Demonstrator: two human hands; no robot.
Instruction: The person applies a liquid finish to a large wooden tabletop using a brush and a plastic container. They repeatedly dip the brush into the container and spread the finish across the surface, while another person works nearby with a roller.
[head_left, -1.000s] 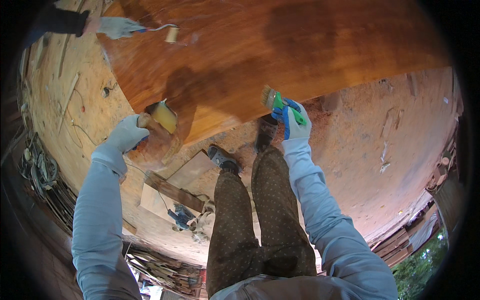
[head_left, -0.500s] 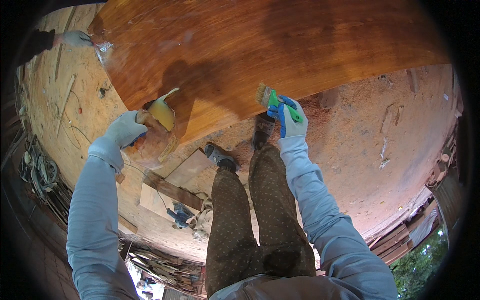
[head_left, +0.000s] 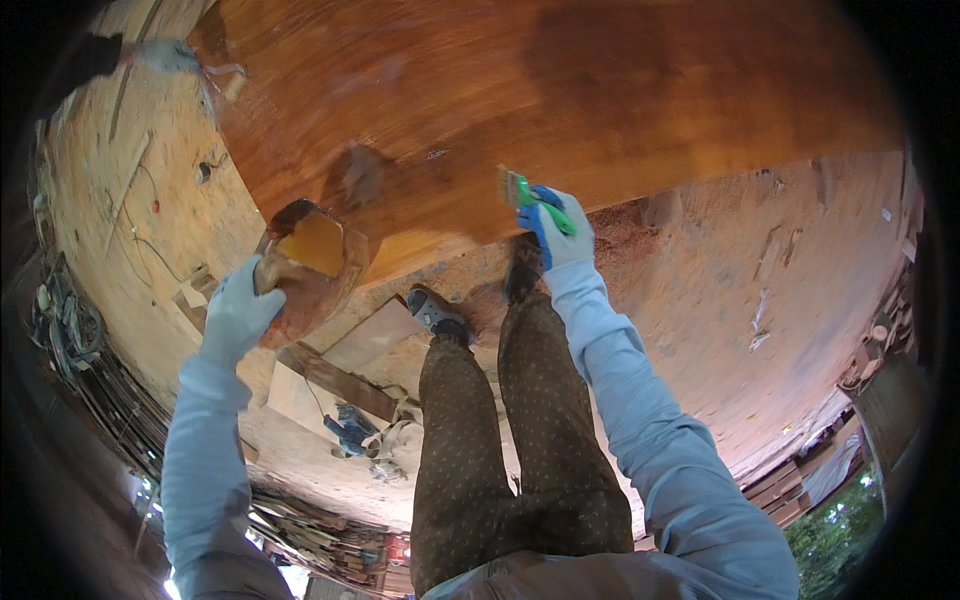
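My left hand, in a white and blue glove, grips a stained, cut-open plastic jug by its side. Amber liquid shows inside the jug, which is held beside the near left edge of a broad reddish-brown wooden panel. My gloved right hand is closed around the green handle of a paintbrush. The brush's bristles point left, over the panel's near edge; whether they touch it I cannot tell. A pale, shiny patch lies on the panel just beyond the jug.
At the far left, another person's gloved hand is at the panel's corner. Wooden boards and a blue corded tool lie on the dusty floor near my feet. Scrap wood is piled along the lower left.
The stream of liquid at the jug's lip is gone; the jug has tipped back toward me and moved lower. My right hand and the brush have shifted left. The other person's hand has moved slightly.
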